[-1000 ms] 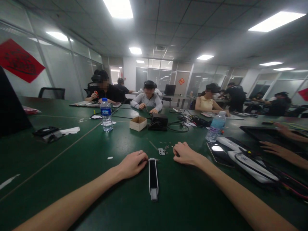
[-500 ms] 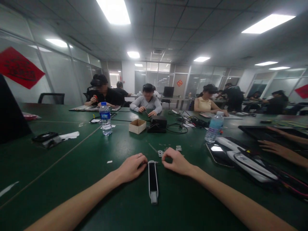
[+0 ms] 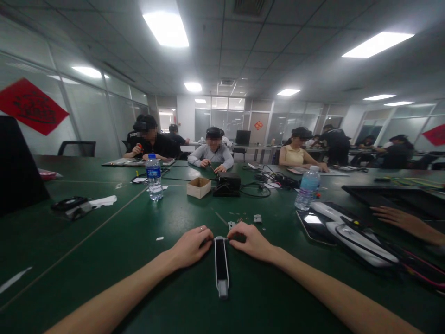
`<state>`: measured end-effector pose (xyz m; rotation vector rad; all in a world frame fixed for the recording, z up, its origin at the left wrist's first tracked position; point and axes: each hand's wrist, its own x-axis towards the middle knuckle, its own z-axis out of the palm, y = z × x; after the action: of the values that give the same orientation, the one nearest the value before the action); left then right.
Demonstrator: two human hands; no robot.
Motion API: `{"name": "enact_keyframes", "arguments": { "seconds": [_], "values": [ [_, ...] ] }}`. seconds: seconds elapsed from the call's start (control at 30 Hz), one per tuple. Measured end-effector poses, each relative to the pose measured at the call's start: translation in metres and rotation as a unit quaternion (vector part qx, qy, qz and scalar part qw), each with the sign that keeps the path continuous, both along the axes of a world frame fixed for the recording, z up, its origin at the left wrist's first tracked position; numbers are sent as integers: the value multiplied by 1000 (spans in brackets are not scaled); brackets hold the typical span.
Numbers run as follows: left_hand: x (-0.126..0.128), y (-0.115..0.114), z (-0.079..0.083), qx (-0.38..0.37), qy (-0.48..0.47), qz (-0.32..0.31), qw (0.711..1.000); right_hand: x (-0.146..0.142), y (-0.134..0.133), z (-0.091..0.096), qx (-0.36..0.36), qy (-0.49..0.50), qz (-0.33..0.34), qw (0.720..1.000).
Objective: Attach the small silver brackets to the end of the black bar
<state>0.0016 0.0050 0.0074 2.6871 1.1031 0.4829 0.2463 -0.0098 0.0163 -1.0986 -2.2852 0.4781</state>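
Note:
A long narrow black and white strip-shaped part [image 3: 220, 264] lies lengthwise on the green table [image 3: 146, 232] in front of me. My left hand [image 3: 191, 246], with a ring on one finger, rests curled against the left side of its far end. My right hand [image 3: 252, 241] is pinched at the right of that same far end; what its fingertips hold is too small to see. Just beyond the hands lie several small metal brackets and screws [image 3: 243, 219].
A small cardboard box [image 3: 198, 187], a black device with cables [image 3: 227, 184] and two water bottles [image 3: 154, 176] [image 3: 307, 188] stand further back. White and black devices [image 3: 347, 229] lie at right beside another person's hand [image 3: 396, 218]. Several people sit at the far side.
My right hand has moved left from the loose metal parts to the far end of the strip. The left hand has stayed put. The view has tilted slightly.

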Motion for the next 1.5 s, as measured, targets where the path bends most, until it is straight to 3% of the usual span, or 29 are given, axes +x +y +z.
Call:
{"name": "enact_keyframes", "arguments": {
  "seconds": [0.6, 1.5],
  "values": [
    [-3, 2, -5, 3, -12, -7, 1000, -11, 2, -11, -15, 56, -17, 998],
    [-2, 3, -8, 14, -7, -9, 1000, -11, 5, -17, 28, 26, -31, 999]
  ]
}}
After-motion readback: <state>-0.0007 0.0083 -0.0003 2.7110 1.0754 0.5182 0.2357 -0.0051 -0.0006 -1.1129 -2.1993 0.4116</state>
